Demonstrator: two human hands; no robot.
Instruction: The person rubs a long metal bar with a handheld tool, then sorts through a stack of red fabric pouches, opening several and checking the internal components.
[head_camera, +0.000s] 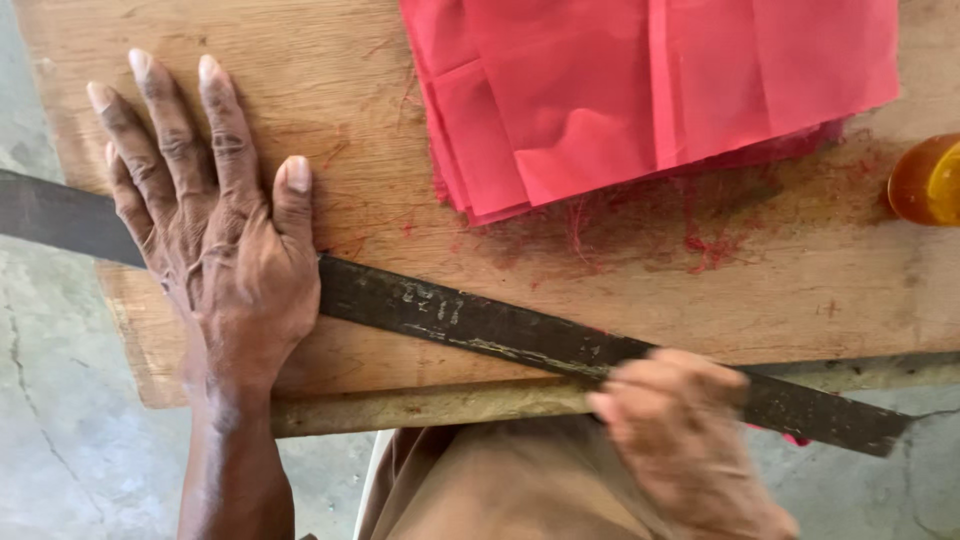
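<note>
a long dark metal bar (480, 325), flat and worn like an old straightedge, lies slantwise across a wooden bench (800, 280), running from the left edge of the view down to the lower right, where its end juts past the bench's front edge. the left hand (215, 235) lies flat on top of the bar near its left part, palm down, fingers spread wide and pointing away from the person, so this grip is apart and pressing rather than closed; the bar passes under the palm and comes out on both sides. the right hand (680, 420) is blurred, sitting at the lower right part of the bar by the bench's front edge, its fingers curled over the bar; the grip looks clamped on the bar, though the blur hides the fingertips.

beyond the bar, well apart from both hands, a stack of red cloth pieces (650, 90) lies folded on the far side of the bench, with loose red threads and lint (700, 235) strewn on the wood just in front of it. at the right edge an amber, see-through rounded thing (925, 180) is partly cut off by the frame. the bench top is scuffed, pale brown board with a rounded front rail. below it shows the person's tan clothing (500, 490), and to the left a grey cracked concrete floor (50, 400).
</note>
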